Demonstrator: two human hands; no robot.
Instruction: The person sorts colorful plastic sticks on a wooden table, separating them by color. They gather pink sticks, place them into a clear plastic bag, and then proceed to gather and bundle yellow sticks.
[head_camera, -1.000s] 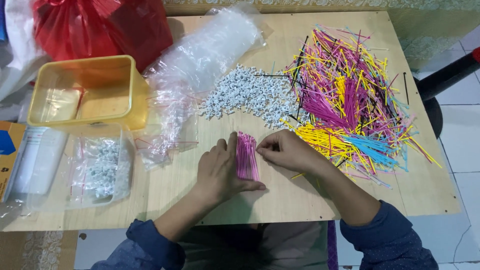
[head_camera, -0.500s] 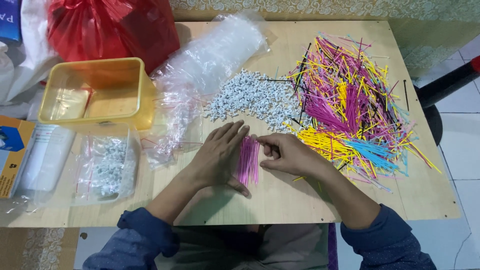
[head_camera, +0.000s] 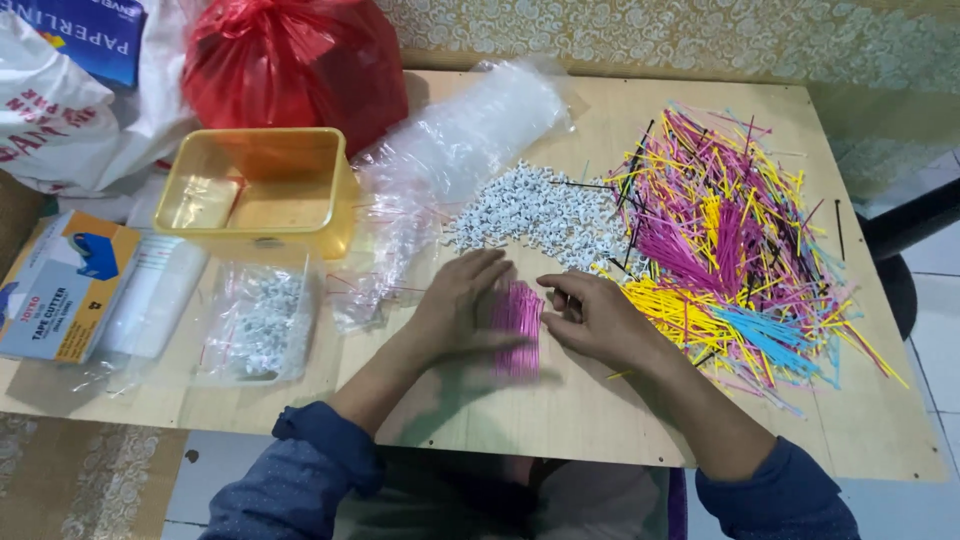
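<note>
A small bundle of pink sticks (head_camera: 517, 325) lies on the wooden table (head_camera: 600, 430) between my hands. My left hand (head_camera: 462, 305) rests flat on the bundle's left side, fingers stretched over it. My right hand (head_camera: 595, 318) presses against the right side with fingers curled at the bundle's top. Just behind my hands lies a heap of small white plastic pieces (head_camera: 535, 215). To the right spreads a big pile of coloured sticks (head_camera: 735, 235), pink, yellow, blue and black.
A yellow plastic tub (head_camera: 255, 190) stands at the left, with a clear bag of white pieces (head_camera: 260, 320) in front of it. Crumpled clear plastic bags (head_camera: 450, 150) lie mid-table. A red bag (head_camera: 280, 60) sits at the back, a cardboard box (head_camera: 60, 285) at far left.
My hands have stayed around the pink bundle. The left hand has flattened over it and the bundle has shifted a little under both hands.
</note>
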